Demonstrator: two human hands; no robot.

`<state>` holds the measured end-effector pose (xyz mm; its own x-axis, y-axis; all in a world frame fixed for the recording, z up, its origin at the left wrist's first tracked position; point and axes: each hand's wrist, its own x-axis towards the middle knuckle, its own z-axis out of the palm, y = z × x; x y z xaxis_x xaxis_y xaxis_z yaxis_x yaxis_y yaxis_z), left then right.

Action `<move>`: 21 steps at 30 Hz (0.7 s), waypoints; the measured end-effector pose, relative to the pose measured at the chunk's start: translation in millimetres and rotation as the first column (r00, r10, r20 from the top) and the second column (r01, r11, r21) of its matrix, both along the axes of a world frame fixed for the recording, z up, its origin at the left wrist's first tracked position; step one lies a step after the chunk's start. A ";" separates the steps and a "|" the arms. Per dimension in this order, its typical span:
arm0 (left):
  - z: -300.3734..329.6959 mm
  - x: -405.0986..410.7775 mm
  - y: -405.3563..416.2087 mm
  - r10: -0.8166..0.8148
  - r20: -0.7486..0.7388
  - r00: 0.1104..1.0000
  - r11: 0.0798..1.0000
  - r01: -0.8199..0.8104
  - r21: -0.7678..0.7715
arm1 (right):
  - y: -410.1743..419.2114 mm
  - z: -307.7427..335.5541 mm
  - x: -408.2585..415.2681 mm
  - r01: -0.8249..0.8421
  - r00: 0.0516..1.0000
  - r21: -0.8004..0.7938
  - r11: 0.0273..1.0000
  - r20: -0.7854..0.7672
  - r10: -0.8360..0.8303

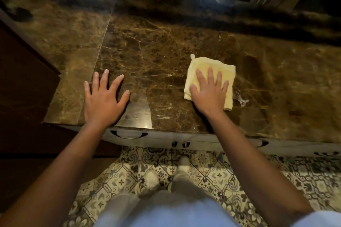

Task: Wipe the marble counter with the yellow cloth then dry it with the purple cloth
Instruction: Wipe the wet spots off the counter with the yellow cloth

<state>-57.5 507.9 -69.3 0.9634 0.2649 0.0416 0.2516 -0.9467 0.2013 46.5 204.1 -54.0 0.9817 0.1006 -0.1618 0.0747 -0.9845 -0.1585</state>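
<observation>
R hand (209, 92) flat on yellow cloth (203, 64); L hand (104, 97) splayed flat on marble counter (156, 48).

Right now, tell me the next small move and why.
Probably slide the yellow cloth sideways: the right hand lies flat on it, the left hand braces on the marble counter, and wet streaks lie right beside it.

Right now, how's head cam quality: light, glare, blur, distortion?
Head view: dim and warm; glare patch on the marble counter near its front edge; far edge and corners smeared and dark; wide-angle bends the counter edge. Yellow cloth under the right hand and the left hand are fairly sharp.
</observation>
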 end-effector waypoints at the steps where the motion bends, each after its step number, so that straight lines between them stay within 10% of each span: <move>1: -0.8 -0.1 0.4 0.002 0.003 1.000 1.000 -0.002 -0.004 | 14.7 0.0 -10.7 -0.066 0.998 0.013 0.998 -0.001 0.066; 7: -8.5 -0.3 5.1 0.005 0.007 1.000 1.000 -0.005 -0.004 | 41.5 -9.1 -105.5 -0.443 0.896 0.079 0.893 0.069 0.439; 17: -4.6 1.2 0.9 0.015 0.017 1.000 1.000 -0.015 -0.014 | -76.0 -2.3 -24.3 0.055 0.998 -0.064 0.996 0.024 -0.053; 21: -1.2 -0.2 0.3 0.017 0.005 1.000 1.000 -0.017 -0.016 | 2.2 -5.2 -35.4 -0.120 0.992 -0.054 0.991 0.033 0.122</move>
